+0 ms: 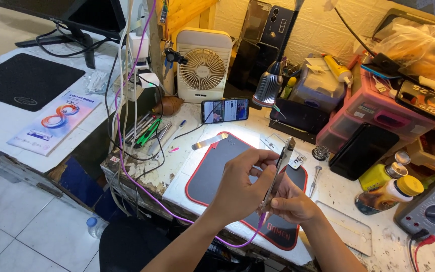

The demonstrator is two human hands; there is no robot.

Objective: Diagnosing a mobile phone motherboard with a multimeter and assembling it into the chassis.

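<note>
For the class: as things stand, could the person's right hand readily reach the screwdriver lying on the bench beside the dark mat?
Probably not at once. The screwdriver lies uncovered just right of the mat, close by, but the right hand is gripping the phone together with the left hand.

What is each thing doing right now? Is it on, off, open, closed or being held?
Left hand: gripping the phone.
Right hand: holding the phone's lower end.
Phone: held edge-on above the dark mat.
Second phone: screen lit.
Desk lamp: on.
Fan: cannot tell.
Yellow-capped bottle: lying down, capped.
</note>
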